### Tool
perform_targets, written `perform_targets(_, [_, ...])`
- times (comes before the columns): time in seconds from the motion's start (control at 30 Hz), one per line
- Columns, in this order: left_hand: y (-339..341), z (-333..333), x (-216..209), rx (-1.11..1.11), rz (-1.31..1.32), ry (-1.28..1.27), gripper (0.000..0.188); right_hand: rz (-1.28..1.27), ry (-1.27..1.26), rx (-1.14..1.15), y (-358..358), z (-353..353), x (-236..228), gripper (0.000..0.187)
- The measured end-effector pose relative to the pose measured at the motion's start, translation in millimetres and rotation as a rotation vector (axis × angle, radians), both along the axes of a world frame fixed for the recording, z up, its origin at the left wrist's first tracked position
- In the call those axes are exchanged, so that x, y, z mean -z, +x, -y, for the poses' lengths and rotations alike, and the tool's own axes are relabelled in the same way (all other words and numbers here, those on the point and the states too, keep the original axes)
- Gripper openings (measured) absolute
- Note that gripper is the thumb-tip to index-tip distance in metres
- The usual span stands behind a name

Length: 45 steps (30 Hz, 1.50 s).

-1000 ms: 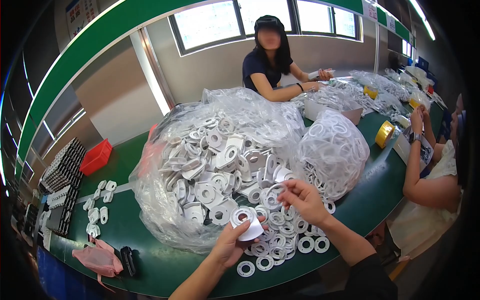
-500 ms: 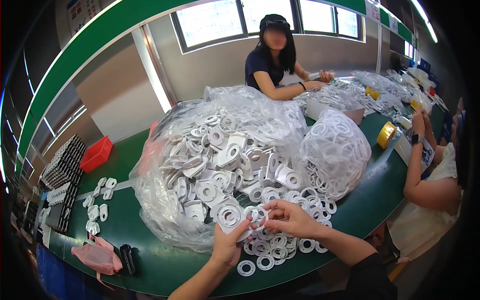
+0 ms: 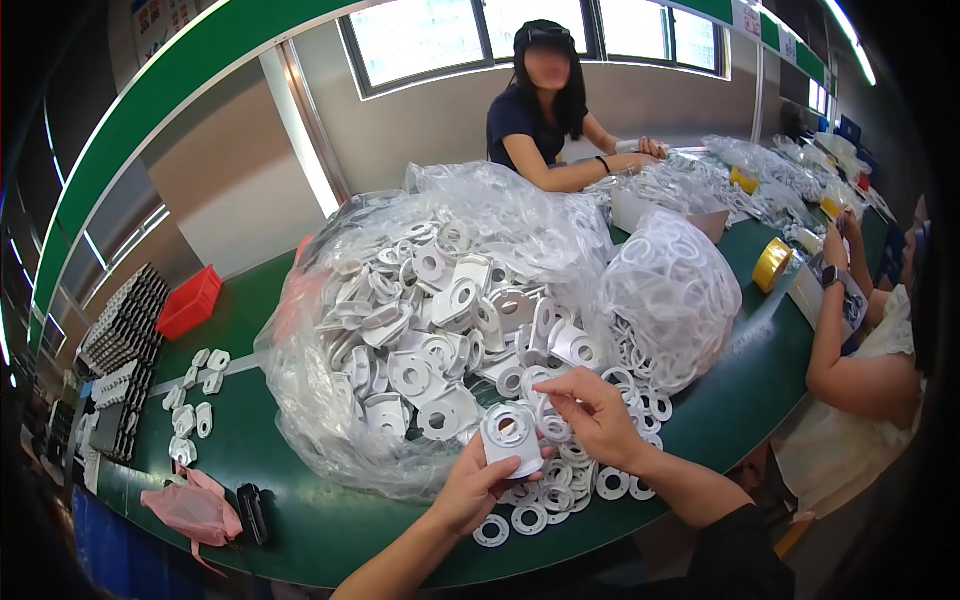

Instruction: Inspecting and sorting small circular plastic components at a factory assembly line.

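Lower centre: left hand pinches holed white plastic plate
Right hand (seemingly) edge-pinches thin white plastic ring, risking a slip.

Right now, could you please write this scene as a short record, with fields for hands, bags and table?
Left hand: holds white plastic bracket with round hole
Right hand: fingertips at white ring; exact grip unclear
Large clear bag: open, heaped with white brackets
Smaller translucent bag: filled with bagged rings
Green table: loose rings piled near hands
Table's left side: red bin, pink pouch
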<state>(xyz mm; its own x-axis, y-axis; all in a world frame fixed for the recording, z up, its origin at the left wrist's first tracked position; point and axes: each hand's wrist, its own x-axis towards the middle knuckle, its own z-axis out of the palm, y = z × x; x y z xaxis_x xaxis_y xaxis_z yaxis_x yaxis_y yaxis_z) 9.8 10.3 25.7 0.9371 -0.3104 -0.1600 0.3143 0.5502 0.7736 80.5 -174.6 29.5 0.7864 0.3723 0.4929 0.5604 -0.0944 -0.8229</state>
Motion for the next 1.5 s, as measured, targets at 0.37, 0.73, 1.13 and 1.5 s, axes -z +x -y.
perform_targets(0.37, [1.0, 2.8, -2.0, 0.164, 0.017, 0.165, 0.056, 0.188, -0.06, -0.029, -3.5, -6.3, 2.4, 0.016])
perform_targets(0.73, [4.7, -8.8, -0.9, 0.191, -0.129, 0.035, 0.05, 0.106, -0.023, 0.01, -6.0, -4.2, -5.6, 0.017])
perform_targets(1.13, [0.3, 0.8, -1.1, 0.211, 0.066, 0.202, 0.06, 0.27, -0.164, -0.054, -3.2, -4.3, 3.0, 0.022])
perform_targets(1.5, [-1.0, 3.2, 3.6, 0.216, 0.058, 0.283, 0.047, 0.395, -0.221, -0.101, -1.6, -5.4, 4.6, 0.03])
